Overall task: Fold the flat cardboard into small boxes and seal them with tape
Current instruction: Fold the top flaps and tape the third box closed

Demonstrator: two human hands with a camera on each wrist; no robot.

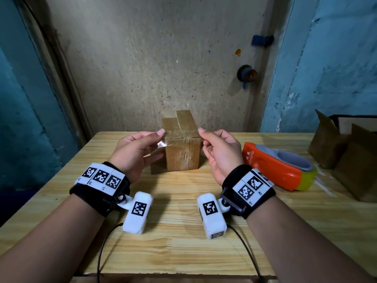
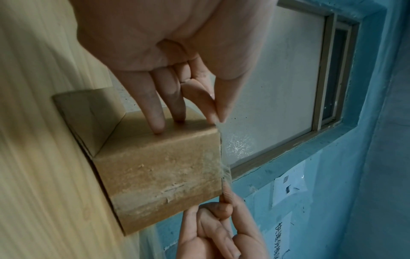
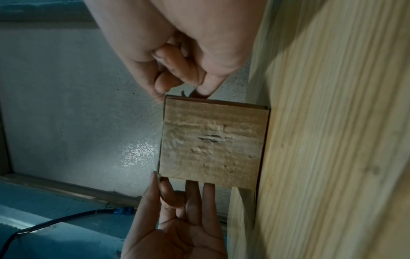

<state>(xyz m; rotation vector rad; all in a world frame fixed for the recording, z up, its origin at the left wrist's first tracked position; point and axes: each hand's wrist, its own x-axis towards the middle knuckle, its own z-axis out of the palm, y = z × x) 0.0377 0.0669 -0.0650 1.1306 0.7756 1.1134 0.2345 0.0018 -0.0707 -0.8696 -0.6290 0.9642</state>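
Wooden table (image 1: 183,242): my left hand (image 1: 134,152) and right hand (image 1: 220,152) each pinch one end of clear tape (image 1: 179,137) above the box (image 1: 181,144). Slack could wrinkle it.

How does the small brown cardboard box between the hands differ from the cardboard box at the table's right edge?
The small brown cardboard box is closed on top, with clear tape stretched over it; the larger cardboard box at the right edge stands open, flaps up. The small one sits mid-table, the other beyond the orange tape dispenser. Both are plain brown cardboard.
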